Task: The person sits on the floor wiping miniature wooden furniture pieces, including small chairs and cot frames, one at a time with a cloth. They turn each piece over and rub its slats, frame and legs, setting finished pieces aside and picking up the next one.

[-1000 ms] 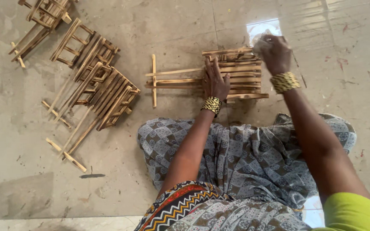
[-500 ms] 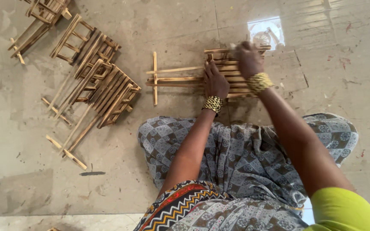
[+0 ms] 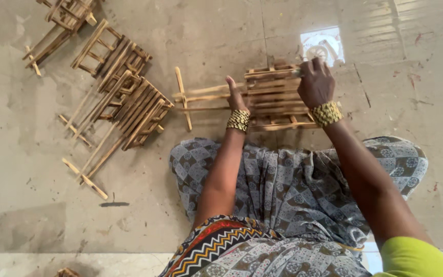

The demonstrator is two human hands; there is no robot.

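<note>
Both arms reached forward from body, bare forearms. Left hand [image 3: 235, 96] lay edge-on, fingers together, extended straight, thumb side up. Right hand [image 3: 315, 82] sat farther forward, curled into loose fist, knuckles up, fingertips apparently pinched together, though grip hidden. Beaded gold bands circled both wrists. Right arm slanted inward.

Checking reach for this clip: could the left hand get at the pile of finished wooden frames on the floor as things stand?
Probably yes. The left hand rests on the wooden frame in front; bare floor lies between it and the pile of frames.
</note>
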